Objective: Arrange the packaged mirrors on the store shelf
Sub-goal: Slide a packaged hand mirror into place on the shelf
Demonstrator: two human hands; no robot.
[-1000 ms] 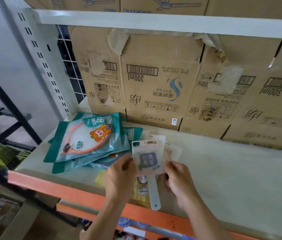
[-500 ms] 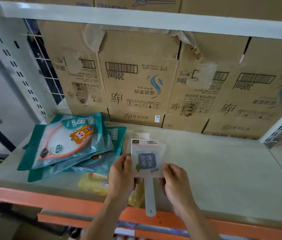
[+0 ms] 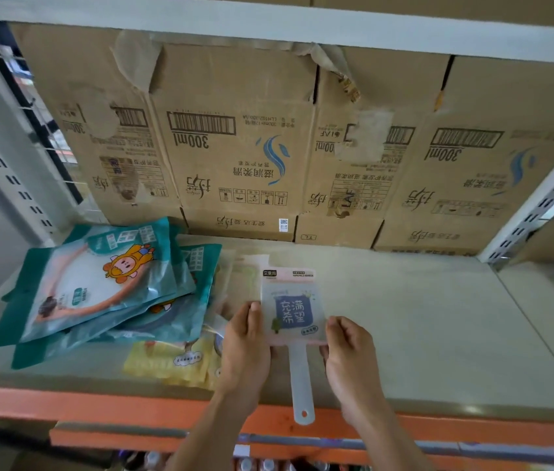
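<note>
A packaged handheld mirror (image 3: 292,311) with a blue label and a long pale handle lies near the front of the shelf (image 3: 421,321), handle overhanging the edge. My left hand (image 3: 245,345) pinches its left side and my right hand (image 3: 348,355) pinches its right side. More pale mirror packages (image 3: 245,277) lie partly hidden under and behind it. A yellow package (image 3: 170,363) lies left of my left hand.
A stack of teal pouches (image 3: 99,287) with a cartoon figure fills the shelf's left part. Cardboard boxes (image 3: 241,147) line the back. An orange beam (image 3: 65,402) runs along the front edge. A perforated upright (image 3: 537,202) stands at the right.
The view has shifted right and closer to the shelf. Both hands keep their hold on the mirror package, which stays at about the same spot on the shelf.
</note>
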